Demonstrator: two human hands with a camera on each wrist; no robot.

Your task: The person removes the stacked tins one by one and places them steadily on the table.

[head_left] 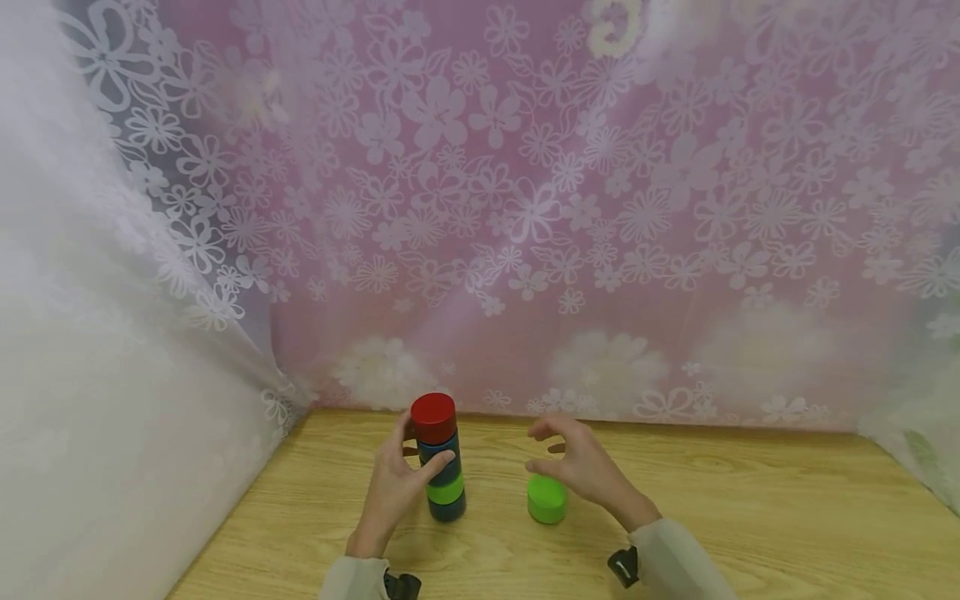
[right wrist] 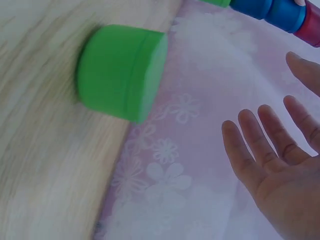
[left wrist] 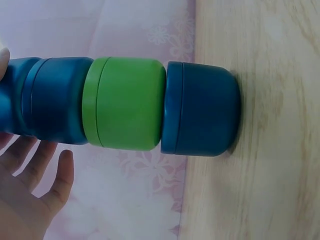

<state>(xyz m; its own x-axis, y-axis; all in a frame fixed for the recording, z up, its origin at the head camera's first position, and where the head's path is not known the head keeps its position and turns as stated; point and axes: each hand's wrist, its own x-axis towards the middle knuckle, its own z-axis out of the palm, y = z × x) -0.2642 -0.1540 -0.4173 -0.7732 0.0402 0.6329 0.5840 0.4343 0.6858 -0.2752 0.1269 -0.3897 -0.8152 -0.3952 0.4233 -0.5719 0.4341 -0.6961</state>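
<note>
Several round lidded containers stand in an upright stack on the table. A dark blue one is at the bottom, then a green one, then two blue ones, with a red one on top. My left hand holds the upper part, thumb on the near side at the blue containers and fingers round the far side. A second green container sits alone on the table, right of the stack. My right hand hovers just above it, fingers spread and relaxed, holding nothing.
The pale wooden table ends at a pink flowered curtain behind. A white sheet hangs along the left side, and another pale drape hangs at the right.
</note>
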